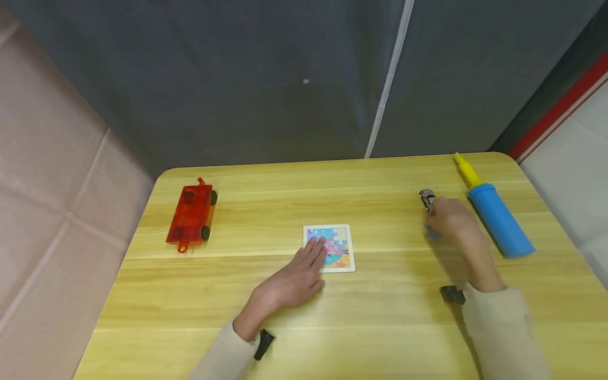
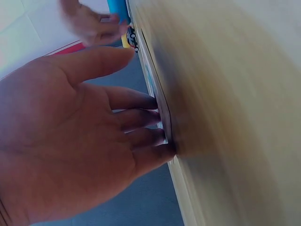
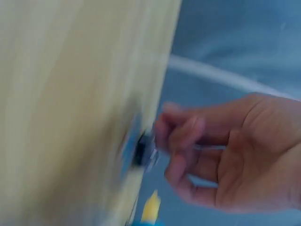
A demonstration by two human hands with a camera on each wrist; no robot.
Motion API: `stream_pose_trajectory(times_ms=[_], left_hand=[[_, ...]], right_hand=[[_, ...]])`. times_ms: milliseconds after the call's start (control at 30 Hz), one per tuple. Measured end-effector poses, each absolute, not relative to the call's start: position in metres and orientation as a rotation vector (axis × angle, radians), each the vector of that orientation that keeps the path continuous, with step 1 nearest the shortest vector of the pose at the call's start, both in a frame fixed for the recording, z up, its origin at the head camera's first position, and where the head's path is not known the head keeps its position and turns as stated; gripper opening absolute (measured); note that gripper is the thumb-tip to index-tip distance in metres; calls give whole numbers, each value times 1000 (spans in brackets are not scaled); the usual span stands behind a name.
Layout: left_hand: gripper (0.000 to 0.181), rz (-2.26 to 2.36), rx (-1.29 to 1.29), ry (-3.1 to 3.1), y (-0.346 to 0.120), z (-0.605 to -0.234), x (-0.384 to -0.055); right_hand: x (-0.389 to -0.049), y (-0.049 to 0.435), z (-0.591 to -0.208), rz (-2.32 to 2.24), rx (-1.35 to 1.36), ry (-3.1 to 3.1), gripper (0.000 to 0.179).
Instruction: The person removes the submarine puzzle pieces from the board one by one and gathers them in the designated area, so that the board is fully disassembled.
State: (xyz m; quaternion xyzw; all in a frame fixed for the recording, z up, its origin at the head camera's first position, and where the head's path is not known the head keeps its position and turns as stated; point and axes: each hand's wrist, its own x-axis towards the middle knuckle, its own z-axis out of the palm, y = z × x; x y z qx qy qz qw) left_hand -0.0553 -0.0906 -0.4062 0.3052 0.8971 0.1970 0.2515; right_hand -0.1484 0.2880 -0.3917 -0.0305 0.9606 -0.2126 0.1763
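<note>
In the head view a small framed jigsaw puzzle (image 1: 338, 258) with a white border lies mid-table; its upper right corner shows bare beige backing. My left hand (image 1: 295, 279) lays its straight fingertips on the puzzle's left part, and the left wrist view shows the fingers at the frame's edge. On the right, my right hand (image 1: 453, 219) hovers with loosely curled fingers, blurred, and nothing shows between them. Just beyond its fingertips stands a small toy car (image 1: 426, 196). Below them a small flat blue piece (image 1: 433, 233) lies on the table, blurred in the right wrist view.
A blue hand pump (image 1: 502, 221) with a yellow nozzle lies right of my right hand. Toward the far left stands a red transparent toy wagon (image 1: 190, 214) with black wheels. A dark curtain (image 1: 237, 95) hangs behind the wooden table (image 1: 266, 195).
</note>
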Motion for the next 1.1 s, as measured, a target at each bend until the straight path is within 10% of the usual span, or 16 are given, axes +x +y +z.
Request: stream_pose_trajectory(times_ms=[467, 1100], left_hand=[[78, 506, 826, 2573, -101, -473, -64], [69, 375, 766, 2542, -87, -402, -52]], right_hand=[[-142, 149, -399, -955, -432, 2536, 21], [-145, 125, -410, -893, -406, 2543, 17]])
